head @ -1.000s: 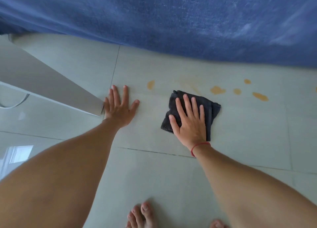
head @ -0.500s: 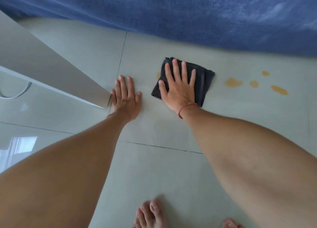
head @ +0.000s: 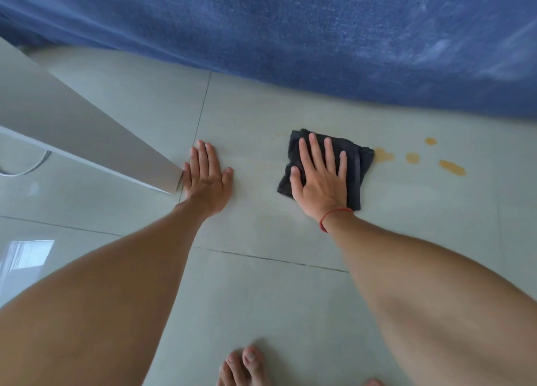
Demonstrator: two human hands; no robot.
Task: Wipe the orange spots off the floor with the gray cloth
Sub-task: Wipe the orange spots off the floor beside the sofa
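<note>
A folded dark gray cloth (head: pixel 356 164) lies flat on the pale tiled floor (head: pixel 290 298). My right hand (head: pixel 319 179) presses on it with fingers spread, a red string around the wrist. Just right of the cloth sits an orange spot (head: pixel 384 155), its left edge touching the cloth. Further right are a small round spot (head: pixel 412 158), a higher one (head: pixel 430 141) and an elongated one (head: pixel 452 167). A faint orange smear (head: pixel 279 135) shows left of the cloth's top. My left hand (head: pixel 207 179) rests flat on the floor, holding nothing.
A blue fabric (head: pixel 290 37) hangs across the top, down to the floor behind the spots. A white panel (head: pixel 87 141) slants in from the left, its corner touching my left hand. My bare toes (head: pixel 247 365) show at the bottom.
My right hand slid the cloth up and left over the leftmost orange spot, then right; that spot is now only a faint smear. My left hand stayed planted.
</note>
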